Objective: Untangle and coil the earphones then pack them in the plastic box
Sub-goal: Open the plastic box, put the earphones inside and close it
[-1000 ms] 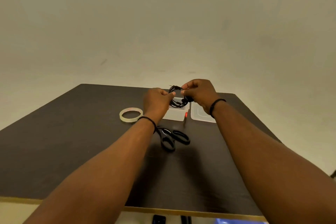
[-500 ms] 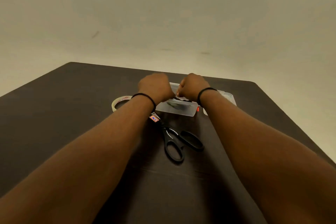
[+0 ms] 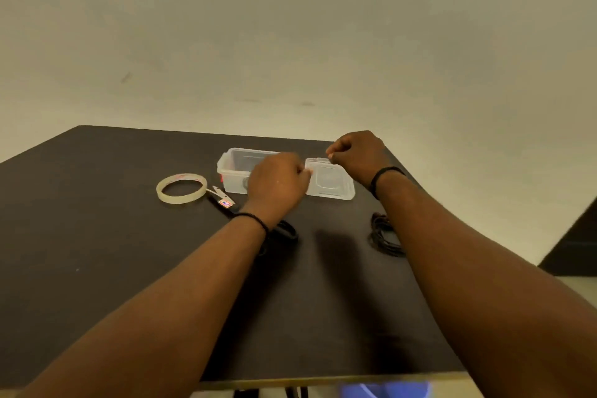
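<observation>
The clear plastic box (image 3: 233,168) stands open at the far middle of the dark table (image 3: 97,236). Its inside is mostly hidden by my left hand (image 3: 277,186). Its clear lid (image 3: 331,186) lies flat just right of it. My left hand is curled over the box's right end, with thumb and fingers pinching the lid's left edge. Fingers bent, my right hand (image 3: 355,155) pinches the lid's far edge. A coil of black earphones (image 3: 382,236) lies on the table nearer me, partly under my right forearm.
A roll of clear tape (image 3: 181,188) lies left of the box. Black scissors lie beneath my left wrist, showing their tips (image 3: 223,200) and one handle loop (image 3: 287,231). The table's right edge runs close behind my right hand.
My hands held the black bundle above the box, then lowered to it. Now they have shifted right onto the lid, and the view has swung to show a coil on the table.
</observation>
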